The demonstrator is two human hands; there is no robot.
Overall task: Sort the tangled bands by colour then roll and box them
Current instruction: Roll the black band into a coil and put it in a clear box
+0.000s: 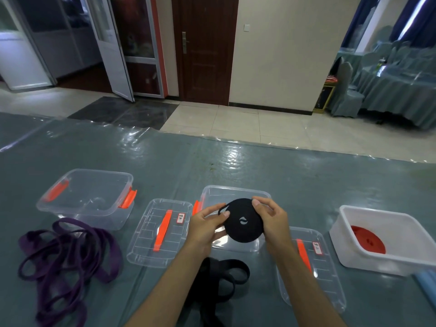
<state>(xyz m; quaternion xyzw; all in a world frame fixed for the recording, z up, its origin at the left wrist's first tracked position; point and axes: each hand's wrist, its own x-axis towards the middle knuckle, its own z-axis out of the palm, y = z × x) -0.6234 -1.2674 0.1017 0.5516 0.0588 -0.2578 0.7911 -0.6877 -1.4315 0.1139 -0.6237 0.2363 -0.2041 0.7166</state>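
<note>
Both hands hold a rolled black band (244, 221) above the middle clear box (236, 192). My left hand (207, 223) grips the roll's left side, thumb on its face near a loose end. My right hand (271, 217) pinches its right edge. More loose black band (224, 277) lies on the table beneath my forearms. A tangle of purple bands (68, 260) lies at the left. A rolled red band (368, 239) sits in the white box (349, 251) at the right.
An empty clear box with orange clasps (87, 197) stands at the left. Two clear lids with orange handles lie flat, one (160, 230) left of my hands, one (313, 267) right. The table (212, 161) has a shiny plastic cover. A blue roll (427, 286) is at the right edge.
</note>
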